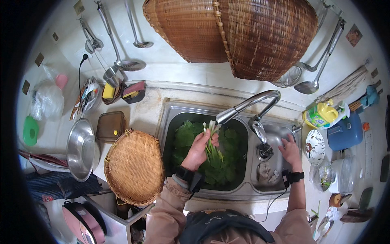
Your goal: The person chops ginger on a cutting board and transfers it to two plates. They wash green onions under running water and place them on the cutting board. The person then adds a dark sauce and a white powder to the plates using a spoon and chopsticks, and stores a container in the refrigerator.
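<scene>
My left hand [199, 151] grips a bunch of scallions [213, 143], white root ends up, below the spout of the chrome faucet [240, 108]. Under it the large steel basin [167, 134] holds many green leaves [186, 135], which look wet. Over the small basin [277, 128] on the right, my right hand [290, 151] holds nothing and has its fingers spread. Near those fingers is the drain strainer [265, 151] with dark scraps in it. A greyish rag or sponge [263, 171] and a crumpled white scrap [274, 177] lie in the small basin.
A flat woven bamboo tray [135, 167] and a steel bowl [80, 149] stand left of the sink. On the right are a yellow bottle [323, 114], a patterned dish [315, 147] and a blue container [344, 131]. Large woven baskets [268, 33] hang above the faucet.
</scene>
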A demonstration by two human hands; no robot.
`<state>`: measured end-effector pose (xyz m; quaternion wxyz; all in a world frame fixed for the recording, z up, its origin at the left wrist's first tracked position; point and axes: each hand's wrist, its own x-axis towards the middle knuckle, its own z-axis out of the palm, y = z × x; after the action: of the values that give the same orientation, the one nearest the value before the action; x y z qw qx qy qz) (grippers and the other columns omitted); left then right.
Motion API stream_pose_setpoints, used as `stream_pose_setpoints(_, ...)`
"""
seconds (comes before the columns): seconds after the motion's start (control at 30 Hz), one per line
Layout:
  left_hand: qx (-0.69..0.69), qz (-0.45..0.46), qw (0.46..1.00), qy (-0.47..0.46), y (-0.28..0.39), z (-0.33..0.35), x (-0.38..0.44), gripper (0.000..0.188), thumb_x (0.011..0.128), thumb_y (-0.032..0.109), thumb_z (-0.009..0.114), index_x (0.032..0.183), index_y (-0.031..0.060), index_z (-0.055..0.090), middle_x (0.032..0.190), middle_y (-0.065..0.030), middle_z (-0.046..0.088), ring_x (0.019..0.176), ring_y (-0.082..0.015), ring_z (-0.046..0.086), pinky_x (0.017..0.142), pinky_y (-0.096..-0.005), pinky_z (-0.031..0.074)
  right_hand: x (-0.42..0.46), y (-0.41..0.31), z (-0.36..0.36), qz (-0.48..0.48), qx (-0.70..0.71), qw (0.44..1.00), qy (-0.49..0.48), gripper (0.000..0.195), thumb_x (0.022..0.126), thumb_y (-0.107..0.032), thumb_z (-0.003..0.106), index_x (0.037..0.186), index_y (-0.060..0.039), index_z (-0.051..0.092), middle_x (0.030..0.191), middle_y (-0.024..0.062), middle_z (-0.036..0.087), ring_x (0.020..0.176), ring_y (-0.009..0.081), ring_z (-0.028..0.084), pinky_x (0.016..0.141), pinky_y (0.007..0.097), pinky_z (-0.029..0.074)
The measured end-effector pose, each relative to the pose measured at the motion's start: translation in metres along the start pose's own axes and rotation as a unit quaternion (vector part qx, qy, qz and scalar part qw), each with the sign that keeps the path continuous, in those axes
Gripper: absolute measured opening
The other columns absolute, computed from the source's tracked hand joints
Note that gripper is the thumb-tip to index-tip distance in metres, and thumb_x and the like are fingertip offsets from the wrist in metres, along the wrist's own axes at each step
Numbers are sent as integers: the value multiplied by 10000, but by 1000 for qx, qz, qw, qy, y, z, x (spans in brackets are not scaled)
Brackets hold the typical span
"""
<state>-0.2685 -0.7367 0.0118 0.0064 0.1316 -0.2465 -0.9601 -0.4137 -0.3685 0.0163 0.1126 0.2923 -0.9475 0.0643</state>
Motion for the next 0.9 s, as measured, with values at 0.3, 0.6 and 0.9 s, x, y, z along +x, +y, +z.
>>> stream_pose_setpoints(0.3,72,41,996,24,-12,9,26,357,973,172,552,1264,-31,512,960,-48,601,881,-154,571,822,-319,490,15,-110,-20,-4,317,948,-31,285,797,75,569,1065,-19,575,983,162,632,873,308,658,755,376,522)
stream_pose_setpoints(0.6,93,96,988,82,-15,17,37,247,1005,247,489,1099,39,584,929,-37,639,747,-158,613,584,-315,512,93,-231,41,-8,622,781,-60,308,941,-234,584,1122,13,552,962,147,651,860,255,649,726,371,501)
stream_pose_setpoints(0.9,72,157,983,61,-15,5,39,259,1018,285,469,1054,55,582,938,-36,640,842,-160,626,694,-280,505,75,-193,61,-12,607,792,-69,187,882,-33,560,1065,-13,586,1003,84,602,850,156,612,669,287,483)
